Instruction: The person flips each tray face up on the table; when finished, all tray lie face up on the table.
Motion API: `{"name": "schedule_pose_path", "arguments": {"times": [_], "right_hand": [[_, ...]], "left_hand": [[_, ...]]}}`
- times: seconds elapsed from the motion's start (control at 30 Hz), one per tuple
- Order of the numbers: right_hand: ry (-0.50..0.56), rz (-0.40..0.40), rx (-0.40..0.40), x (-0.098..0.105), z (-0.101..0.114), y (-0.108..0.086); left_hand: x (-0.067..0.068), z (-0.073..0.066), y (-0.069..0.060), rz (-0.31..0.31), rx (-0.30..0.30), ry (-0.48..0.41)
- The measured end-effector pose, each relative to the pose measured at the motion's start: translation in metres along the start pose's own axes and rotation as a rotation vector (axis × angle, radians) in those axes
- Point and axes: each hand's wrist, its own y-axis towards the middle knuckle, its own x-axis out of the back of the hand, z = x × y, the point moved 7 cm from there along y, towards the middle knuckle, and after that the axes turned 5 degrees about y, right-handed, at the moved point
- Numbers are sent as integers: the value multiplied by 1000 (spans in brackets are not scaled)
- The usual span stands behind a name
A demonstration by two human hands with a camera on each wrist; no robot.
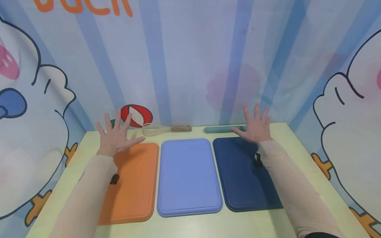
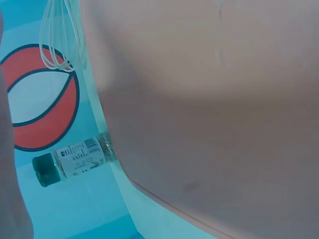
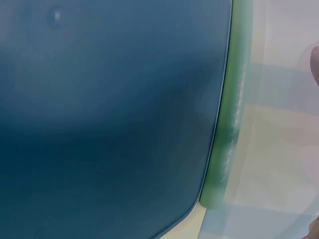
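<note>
My left hand (image 1: 116, 137), fingers spread, is held over the far left part of the orange board (image 1: 134, 185), holding nothing. Over the far part of the dark blue board (image 1: 244, 178), my right hand (image 1: 256, 129) is also spread and empty. A light blue board (image 1: 189, 178) lies between those two. Behind the boards are a whisk (image 1: 166, 129) with a brown handle and a green rod-like tool (image 1: 218, 129), its right part behind my right hand. In the left wrist view a spice jar (image 2: 77, 158) with a green cap is beyond the orange board's edge.
A striped cloth backdrop (image 1: 190, 66) with cartoon figures rises along the table's far edge and both sides. The pale yellow table (image 1: 238, 224) shows in front of the boards and at both sides.
</note>
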Motion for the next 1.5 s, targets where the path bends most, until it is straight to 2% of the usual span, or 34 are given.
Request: {"name": "schedule_pose_path", "arguments": {"times": [0.27,0.53,0.83,1.0,1.1,1.23,1.5], "right_hand": [[148,15,54,-1,27,-7],[404,150,31,-12,65,-22],[479,254,130,-25,123,-43],[528,295,179,-36,153,-53],[560,311,203,-41,169,-58],[604,342,220,-48,188,-67],[685,407,267,-62,226,-79]], "left_hand": [[10,-5,-8,-3,-4,-55],[20,-6,-22,-31,-9,-142],[22,-2,-47,-11,8,-242],[27,-1,-64,-68,-2,-241],[28,1,-74,-80,1,-246],[22,2,-89,-52,12,-258],[6,4,-116,80,26,-246]]}}
